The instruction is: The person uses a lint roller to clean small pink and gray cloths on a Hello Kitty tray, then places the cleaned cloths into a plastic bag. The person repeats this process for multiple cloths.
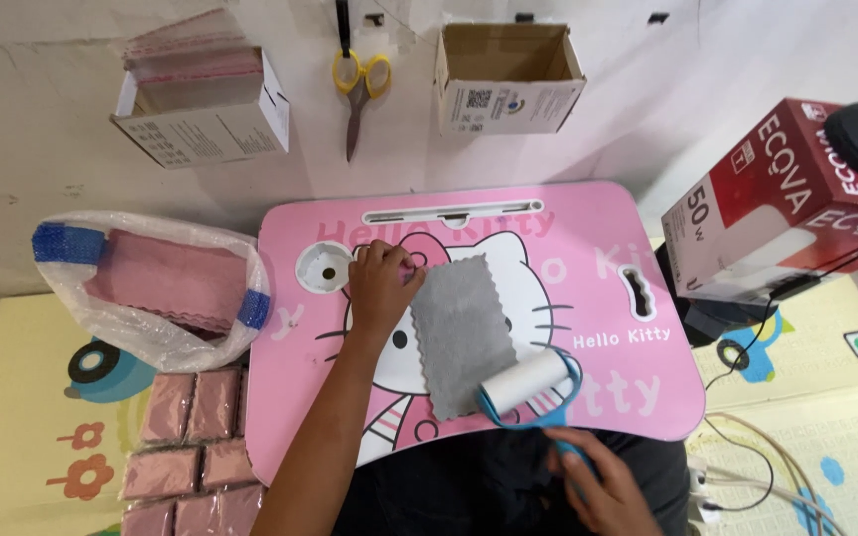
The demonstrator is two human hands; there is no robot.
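Grey cloth [463, 335] lies flat on the pink worktop [588, 298], roughly at its middle, tilted a little, with zigzag-cut edges and a dull, even surface. Your right hand [603, 486] has its grip closed around the blue handle of the lint roller [528, 385], whose white drum rests on the cloth's near right corner. Your left hand [381, 285] presses fingers down on the cloth's far left corner, clamping nothing.

Only that one corner is pinned, so I judge the sticky drum could lift or drag the cloth's free edge, wrinkling it or wrapping it round the roller. A loose hold would let the cloth skid towards the worktop's edge.

Left of the cloth, off the worktop, sits a plastic bag [151, 328] of pink cloths [166, 278], with wrapped pink packs [191, 437] nearer you.
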